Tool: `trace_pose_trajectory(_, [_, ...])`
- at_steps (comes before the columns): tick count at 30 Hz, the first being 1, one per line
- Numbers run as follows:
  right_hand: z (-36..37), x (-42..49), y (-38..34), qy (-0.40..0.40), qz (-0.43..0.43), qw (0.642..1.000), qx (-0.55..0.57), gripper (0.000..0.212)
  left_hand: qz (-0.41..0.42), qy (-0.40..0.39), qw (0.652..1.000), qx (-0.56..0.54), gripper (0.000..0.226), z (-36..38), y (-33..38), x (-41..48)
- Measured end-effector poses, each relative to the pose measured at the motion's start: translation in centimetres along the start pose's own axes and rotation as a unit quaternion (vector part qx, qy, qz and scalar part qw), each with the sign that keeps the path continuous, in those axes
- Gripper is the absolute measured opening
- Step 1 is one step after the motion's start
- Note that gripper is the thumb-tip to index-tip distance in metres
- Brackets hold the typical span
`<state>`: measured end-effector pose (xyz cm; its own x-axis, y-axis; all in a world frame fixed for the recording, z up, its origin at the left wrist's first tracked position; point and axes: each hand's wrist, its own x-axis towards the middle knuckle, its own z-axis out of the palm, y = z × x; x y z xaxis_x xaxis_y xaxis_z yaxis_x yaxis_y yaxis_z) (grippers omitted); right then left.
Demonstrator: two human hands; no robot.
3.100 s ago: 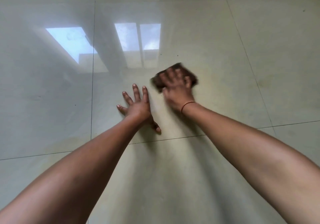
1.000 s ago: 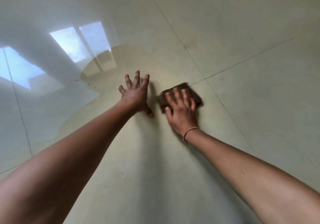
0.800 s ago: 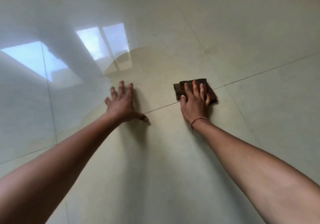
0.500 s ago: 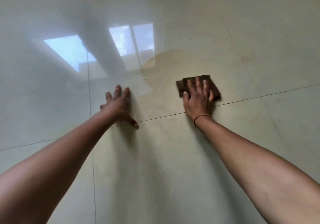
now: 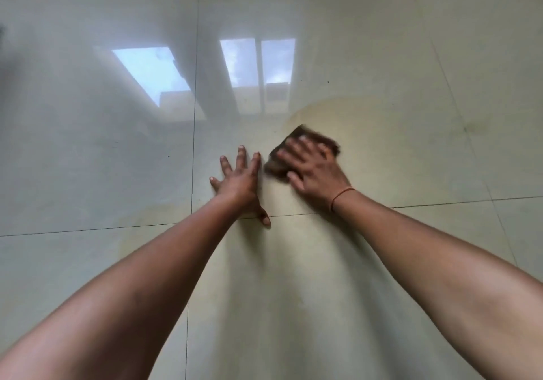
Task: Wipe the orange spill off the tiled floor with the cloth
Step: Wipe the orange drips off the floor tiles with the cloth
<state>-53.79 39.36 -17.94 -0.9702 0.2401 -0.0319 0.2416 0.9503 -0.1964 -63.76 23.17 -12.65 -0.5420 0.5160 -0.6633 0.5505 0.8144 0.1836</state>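
A dark brown folded cloth (image 5: 318, 138) lies on the glossy pale tiled floor (image 5: 411, 56), blurred by motion. My right hand (image 5: 313, 169) presses flat on top of it, fingers spread, an orange thread around the wrist. My left hand (image 5: 239, 181) rests flat on the floor just left of the cloth, fingers apart, holding nothing. A faint yellowish film (image 5: 367, 121) tints the tile around and beyond the cloth, with a curved edge at its far side; no strong orange patch shows.
Grout lines cross the floor, one running under my left thumb (image 5: 440, 203) and one vertical at the left (image 5: 194, 144). Bright window reflections (image 5: 258, 65) sit on the tiles ahead. A few dark specks dot the floor.
My right hand has slid the cloth leftward, close to my left hand, and it now blurs. The view has shifted, and my left hand stays planted on the floor.
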Motion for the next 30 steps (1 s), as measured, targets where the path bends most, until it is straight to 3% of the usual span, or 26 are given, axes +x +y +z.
trace_pose_trajectory(2, [-0.7,1.3,-0.4,0.026,0.251,0.966,0.059,0.056,0.000,-0.004,1.000,-0.001,0.158,0.0,0.2,0.0])
trace_pose_trajectory(3, [-0.8,2.0,-1.2,0.020,0.263,0.963,0.057,0.058,-0.001,-0.005,1.000,-0.003,0.159,0.0,0.2,0.0])
trace_pose_trajectory(6, [-0.6,2.1,-1.6,-0.026,-0.014,1.000,0.007,0.059,-0.001,-0.008,1.000,-0.004,0.160,-0.1,0.2,0.2])
trace_pose_trajectory(7, [-0.9,2.3,-0.7,-0.031,-0.019,0.999,-0.002,0.058,-0.002,-0.009,1.000,-0.002,0.160,-0.1,0.2,0.1])
trace_pose_trajectory(10, [-1.1,3.1,-0.5,0.004,0.230,0.972,0.055,0.057,-0.004,-0.011,1.000,0.001,0.158,-0.2,0.3,0.0])
trace_pose_trajectory(11, [-1.0,3.1,-1.1,0.000,0.206,0.978,0.045,0.057,-0.003,-0.011,1.000,0.001,0.158,-0.2,0.4,0.0])
trace_pose_trajectory(13, [-0.9,2.2,-1.1,-0.026,0.044,0.999,0.010,0.057,-0.004,-0.010,1.000,0.001,0.158,-0.2,0.4,0.0])
trace_pose_trajectory(14, [-1.0,1.6,-0.3,-0.027,0.006,1.000,-0.004,0.056,-0.005,-0.010,1.000,0.003,0.159,-0.2,0.4,0.0])
trace_pose_trajectory(15, [-1.1,1.1,0.4,-0.013,0.046,0.999,0.000,0.055,-0.006,-0.010,1.000,0.002,0.158,-0.2,0.4,0.0])
trace_pose_trajectory(17, [-0.9,-0.4,0.4,0.023,0.218,0.974,0.052,0.055,-0.006,-0.011,1.000,-0.004,0.158,-0.2,0.5,0.0])
trace_pose_trajectory(18, [-0.5,-1.5,-0.4,0.027,0.225,0.972,0.056,0.056,-0.007,-0.010,1.000,-0.007,0.157,-0.3,0.5,0.0])
trace_pose_trajectory(20, [0.4,-4.6,-1.9,0.001,0.021,1.000,0.007,0.057,-0.009,-0.011,1.000,-0.009,0.156,-0.4,0.6,0.0])
trace_pose_trajectory(21, [0.9,-6.1,-1.2,0.000,-0.081,0.997,-0.021,0.057,-0.009,-0.011,1.000,-0.011,0.156,-0.4,0.7,-0.1])
trace_pose_trajectory(22, [0.9,-7.0,-0.1,0.002,-0.109,0.994,-0.029,0.055,-0.009,-0.011,1.000,-0.013,0.156,-0.4,0.7,-0.1])
trace_pose_trajectory(23, [0.6,-7.3,0.7,0.017,-0.056,0.998,-0.012,0.055,-0.008,-0.008,1.000,-0.014,0.157,-0.4,0.6,-0.1])
trace_pose_trajectory(24, [0.4,-7.5,0.9,0.036,0.061,0.997,0.029,0.056,-0.007,-0.007,1.000,-0.015,0.158,-0.3,0.6,-0.2])
trace_pose_trajectory(25, [0.2,-7.7,0.4,0.065,0.174,0.981,0.064,0.056,-0.007,-0.006,1.000,-0.013,0.158,-0.3,0.5,-0.1])
trace_pose_trajectory(26, [0.2,-8.1,-0.7,0.075,0.230,0.967,0.074,0.057,-0.005,-0.004,1.000,-0.011,0.158,-0.2,0.5,-0.2])
trace_pose_trajectory(27, [0.4,-8.5,-1.9,0.067,0.195,0.976,0.063,0.056,-0.006,-0.003,1.000,-0.008,0.158,-0.2,0.5,-0.1])
trace_pose_trajectory(29, [1.4,-10.8,-2.5,0.023,-0.048,0.999,0.005,0.054,-0.006,0.001,1.000,-0.001,0.158,-0.3,0.6,-0.2])
trace_pose_trajectory(30, [1.4,-11.7,-1.2,0.002,-0.155,0.987,-0.029,0.053,-0.007,0.002,1.000,0.001,0.158,-0.3,0.5,-0.2])
